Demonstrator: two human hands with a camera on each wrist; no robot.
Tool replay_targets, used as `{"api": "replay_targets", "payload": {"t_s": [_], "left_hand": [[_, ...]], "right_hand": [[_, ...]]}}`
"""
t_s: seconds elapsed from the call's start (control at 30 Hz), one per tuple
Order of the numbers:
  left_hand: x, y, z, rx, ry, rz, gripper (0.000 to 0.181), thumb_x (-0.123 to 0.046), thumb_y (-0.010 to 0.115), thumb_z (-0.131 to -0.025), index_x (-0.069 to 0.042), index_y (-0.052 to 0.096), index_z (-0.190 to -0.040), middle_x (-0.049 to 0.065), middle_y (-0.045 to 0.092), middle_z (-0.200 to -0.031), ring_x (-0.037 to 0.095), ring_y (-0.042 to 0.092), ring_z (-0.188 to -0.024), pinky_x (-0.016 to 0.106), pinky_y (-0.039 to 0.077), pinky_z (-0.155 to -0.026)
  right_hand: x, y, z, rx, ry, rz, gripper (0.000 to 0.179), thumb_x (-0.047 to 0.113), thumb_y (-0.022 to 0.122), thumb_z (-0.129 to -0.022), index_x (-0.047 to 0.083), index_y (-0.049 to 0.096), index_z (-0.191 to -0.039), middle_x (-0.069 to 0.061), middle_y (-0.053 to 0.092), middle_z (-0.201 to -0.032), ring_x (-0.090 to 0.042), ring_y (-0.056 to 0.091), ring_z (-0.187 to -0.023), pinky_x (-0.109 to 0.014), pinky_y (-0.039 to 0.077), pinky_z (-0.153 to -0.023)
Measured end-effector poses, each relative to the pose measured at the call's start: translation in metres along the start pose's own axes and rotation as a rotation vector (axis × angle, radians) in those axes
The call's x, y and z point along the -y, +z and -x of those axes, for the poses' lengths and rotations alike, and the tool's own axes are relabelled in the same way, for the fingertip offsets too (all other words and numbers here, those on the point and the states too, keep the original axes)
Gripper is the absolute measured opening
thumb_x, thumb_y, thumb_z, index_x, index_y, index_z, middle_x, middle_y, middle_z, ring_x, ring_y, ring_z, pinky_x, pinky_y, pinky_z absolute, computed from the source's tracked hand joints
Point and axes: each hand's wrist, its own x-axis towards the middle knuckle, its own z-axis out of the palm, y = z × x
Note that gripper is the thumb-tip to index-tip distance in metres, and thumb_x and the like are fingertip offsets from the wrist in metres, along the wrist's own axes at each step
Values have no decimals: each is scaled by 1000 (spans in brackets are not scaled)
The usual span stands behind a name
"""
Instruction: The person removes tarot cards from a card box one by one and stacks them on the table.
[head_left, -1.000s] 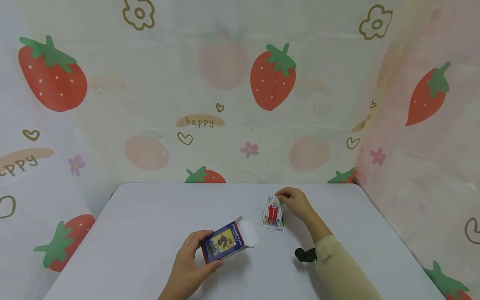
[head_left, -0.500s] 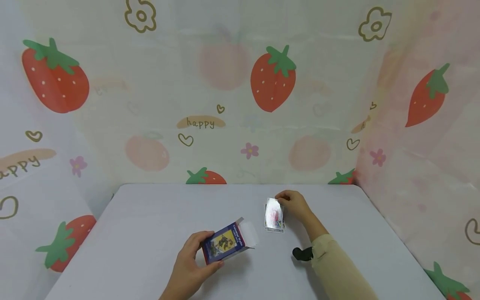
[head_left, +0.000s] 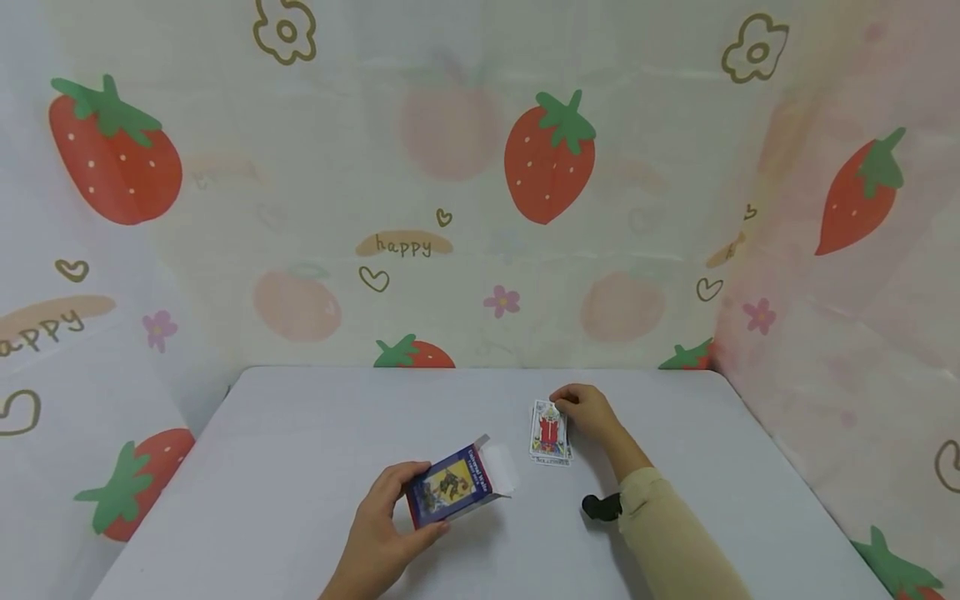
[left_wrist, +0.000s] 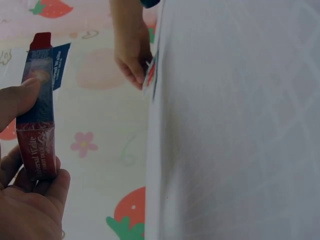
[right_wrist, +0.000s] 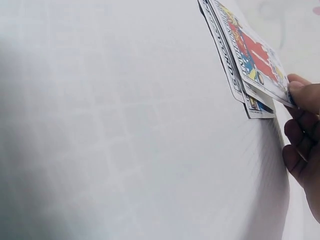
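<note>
My left hand (head_left: 386, 517) grips a blue and red tarot card box (head_left: 448, 485) between thumb and fingers, tilted above the table. The box's end flap stands open toward the right, and its inside is hidden. "Universal Waite" lettering shows on the box (left_wrist: 37, 100) in the left wrist view. Farther back, my right hand (head_left: 592, 412) pinches the upper right corner of a tarot card (head_left: 549, 433) with a red robed figure. In the right wrist view this card (right_wrist: 257, 55) is raised at the pinched corner over a small pile of cards (right_wrist: 227, 65) on the table.
A white table (head_left: 300, 467) reaches back to a strawberry-print sheet (head_left: 465, 192) hung behind and at both sides. A black strap-like object (head_left: 602, 507) sticks out at the right sleeve cuff (head_left: 637, 492).
My right hand has come down slightly with the card, which lies closer over the pile. A bright glare crossed the card half a second ago and is gone. The left hand keeps its grip.
</note>
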Motion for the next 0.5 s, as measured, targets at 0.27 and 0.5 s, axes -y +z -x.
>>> {"api": "replay_targets", "payload": {"t_s": [0.27, 0.5], "left_hand": [[1, 0, 0, -2, 4, -6, 74, -20, 96, -71, -27, 58, -134, -13, 56, -134, 10, 57, -122, 39, 50, -108], [1, 1, -1, 1, -16, 0, 74, -18, 95, -72, -25, 58, -135, -12, 56, -135, 12, 57, -122, 43, 49, -108]], "right_hand": [[-2, 2, -2, 14, -22, 30, 15, 10, 63, -101, 5, 74, -110, -9, 72, -107, -21, 62, -97, -35, 52, -84], [0, 3, -2, 12, -32, 48, 14, 10, 64, -101, 5, 74, -108, -8, 72, -105, -22, 63, -98, -40, 52, -90]]}}
